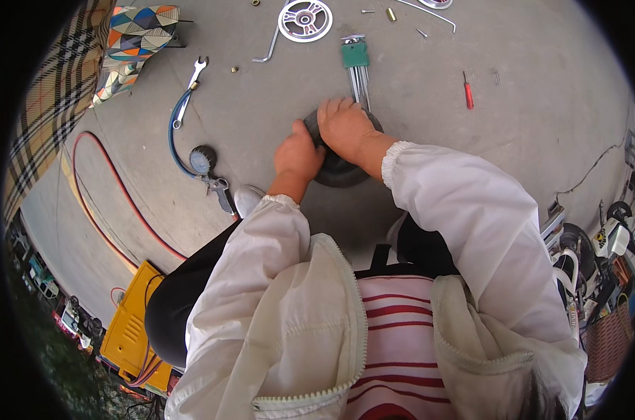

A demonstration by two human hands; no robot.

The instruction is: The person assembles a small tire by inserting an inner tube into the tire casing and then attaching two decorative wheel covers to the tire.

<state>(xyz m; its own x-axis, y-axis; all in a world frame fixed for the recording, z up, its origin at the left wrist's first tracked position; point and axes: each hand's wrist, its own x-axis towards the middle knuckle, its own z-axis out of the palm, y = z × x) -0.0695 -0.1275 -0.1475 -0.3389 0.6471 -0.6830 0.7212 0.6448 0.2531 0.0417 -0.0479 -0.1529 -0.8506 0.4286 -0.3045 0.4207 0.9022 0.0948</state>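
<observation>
A small black rubber tyre (340,176) rests on the floor in front of my feet. My left hand (298,155) grips its left side, with the thumb up along the rim. On the upper part of it lies my right hand (347,129), fingers curled over the far edge. My hands hide much of the tyre's middle. Just beyond it sits a green holder of hex keys (355,56), its long keys reaching toward the tyre. Farther off is a silver spoked wheel hub half (305,20), with a bent metal rod (270,46) beside it.
Left of me lie a pressure gauge (204,159) with a blue hose, a spanner (189,94) and a red air hose (121,183) near a yellow case (135,318). A red screwdriver (468,94) is at right. Bolts are scattered at the far side; scooters (604,241) stand at the right edge.
</observation>
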